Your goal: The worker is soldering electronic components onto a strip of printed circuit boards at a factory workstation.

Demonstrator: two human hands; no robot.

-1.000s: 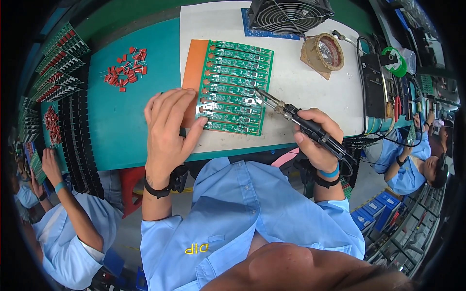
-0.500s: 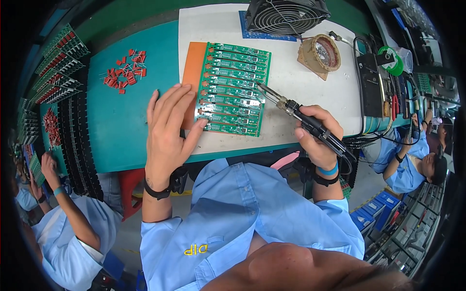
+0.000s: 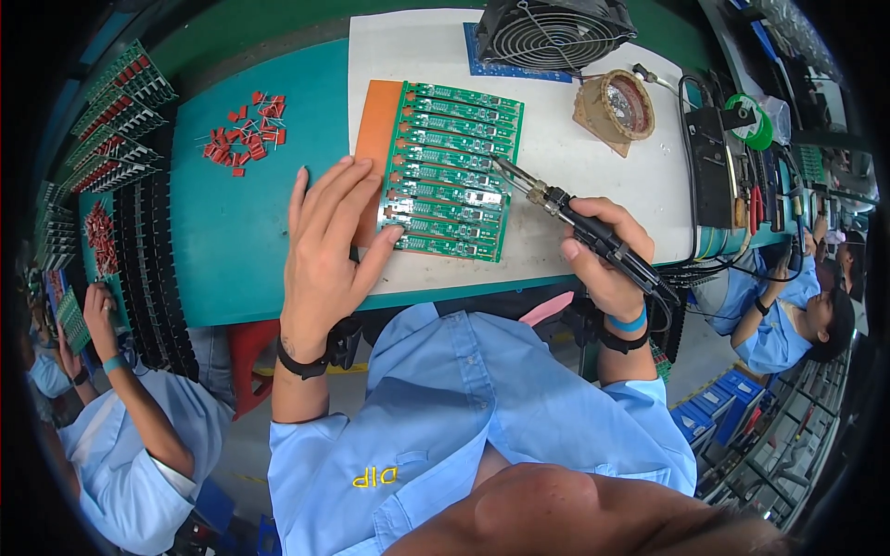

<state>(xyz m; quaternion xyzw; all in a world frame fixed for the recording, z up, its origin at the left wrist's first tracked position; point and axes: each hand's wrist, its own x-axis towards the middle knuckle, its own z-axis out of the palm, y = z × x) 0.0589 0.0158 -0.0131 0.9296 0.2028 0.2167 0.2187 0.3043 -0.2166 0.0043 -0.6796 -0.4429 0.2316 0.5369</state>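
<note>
Two hands are busy at our counter [image 3: 250,241]. Our left hand [image 3: 324,250] lies flat with its fingers spread apart, pressing on the left edge of the green circuit board panel [image 3: 450,171], which rests on an orange mat [image 3: 375,120] over a white sheet. Our right hand [image 3: 607,264] is wrapped tight around the black soldering iron [image 3: 565,208], and its tip touches the right side of the panel. We see a pile of small red parts [image 3: 243,134] well off to the left, a round fan [image 3: 554,32] behind the panel, and a solder tip cleaner [image 3: 619,107] near it.
</note>
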